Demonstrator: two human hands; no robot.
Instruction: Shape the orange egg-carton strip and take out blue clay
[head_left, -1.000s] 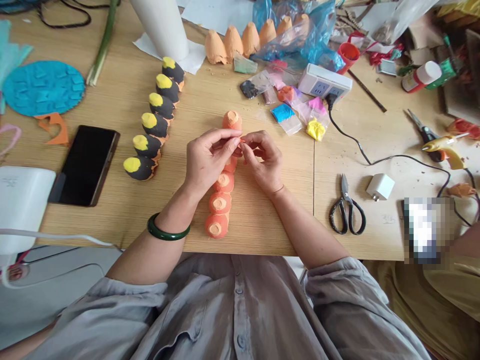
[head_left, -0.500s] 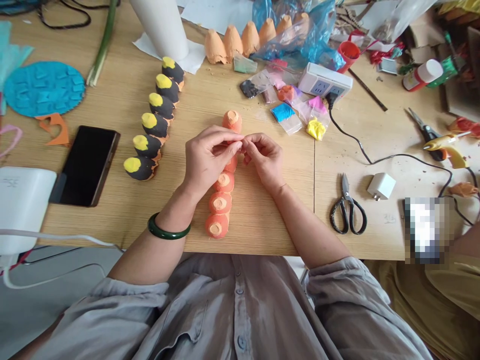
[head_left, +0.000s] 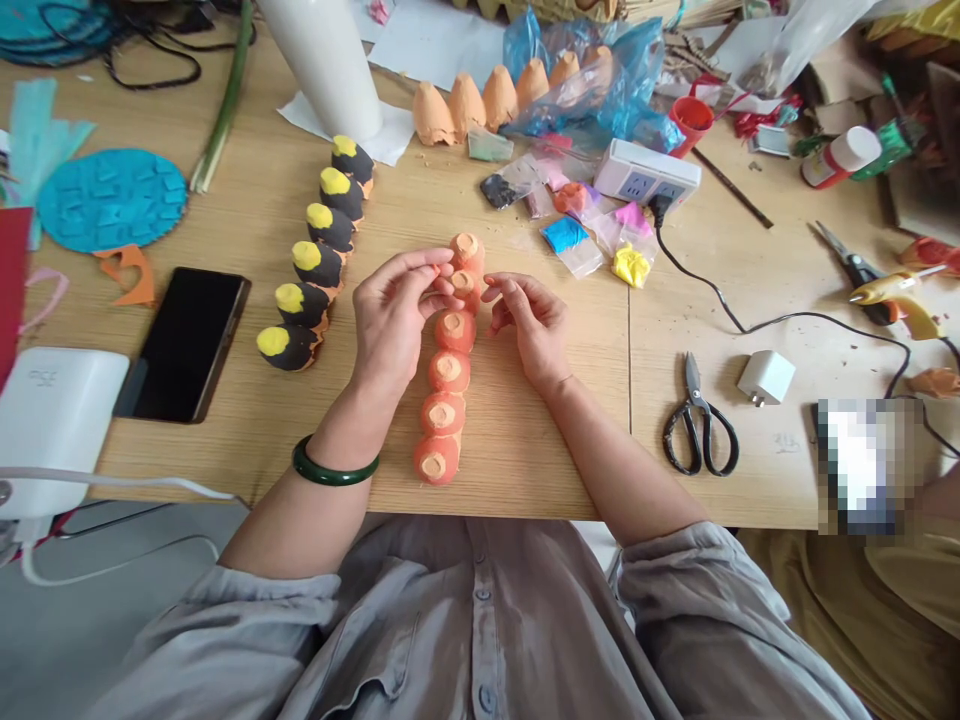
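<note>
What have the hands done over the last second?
The hands have parted: the right hand moved rightward, away from the orange egg-carton strip, and the left hand drew back leftward, its fingertips staying by the strip's upper cups. The strip and the black-and-yellow egg-cup row stayed in place.

Grey button shirt (head_left: 480, 640), rolled sleeves (head_left: 697, 610) (dark-green bangle (head_left: 335, 468) on left arm (head_left: 285, 530)).

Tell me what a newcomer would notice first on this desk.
The row of orange egg-carton cups running up the middle of the desk catches the eye first, with the left hand and right hand at its far end. To its left, a row of black cones with yellow tips runs alongside at a slant. Further left, a bright blue textured disc stands out.
</note>
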